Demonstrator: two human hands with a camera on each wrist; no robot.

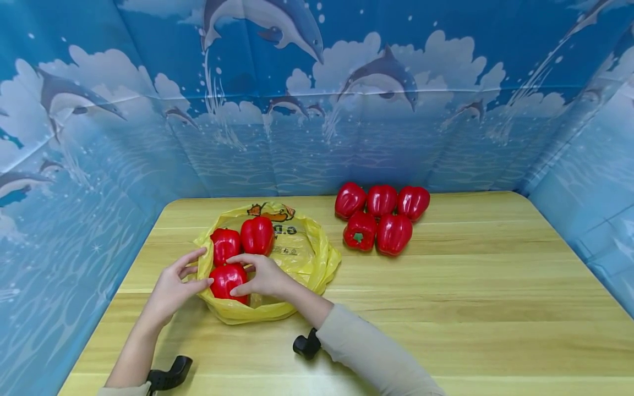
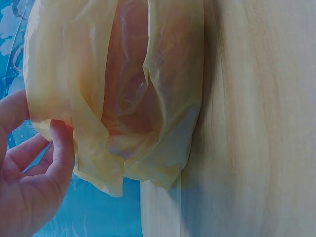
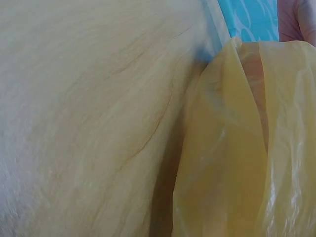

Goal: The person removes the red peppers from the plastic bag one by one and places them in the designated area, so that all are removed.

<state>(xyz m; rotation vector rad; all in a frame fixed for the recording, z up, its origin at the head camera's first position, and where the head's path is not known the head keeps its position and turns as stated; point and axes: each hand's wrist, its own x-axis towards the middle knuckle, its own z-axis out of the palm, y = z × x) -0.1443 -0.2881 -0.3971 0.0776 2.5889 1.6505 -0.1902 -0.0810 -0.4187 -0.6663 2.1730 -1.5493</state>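
A yellow plastic bag (image 1: 322, 264) stands with its mouth spread wide at the left of the table, holding three red bell peppers. My right hand (image 1: 262, 278) reaches over its near rim and grips the nearest bell pepper (image 1: 225, 279), thumb and fingers on either side of it. Behind this lie another bell pepper (image 1: 226, 245) and a third bell pepper (image 1: 257, 235). At the bag's left rim, my left hand (image 1: 175, 286) has thumb and fingers spread, the thumb tip beside the gripped pepper. In the left wrist view, the bag wall hides part of its fingers.
Several more red bell peppers (image 1: 394, 235) lie grouped at the back of the wooden table (image 1: 470, 308), right of the bag. A blue dolphin-print curtain (image 1: 307, 148) rises behind the table and along its sides.
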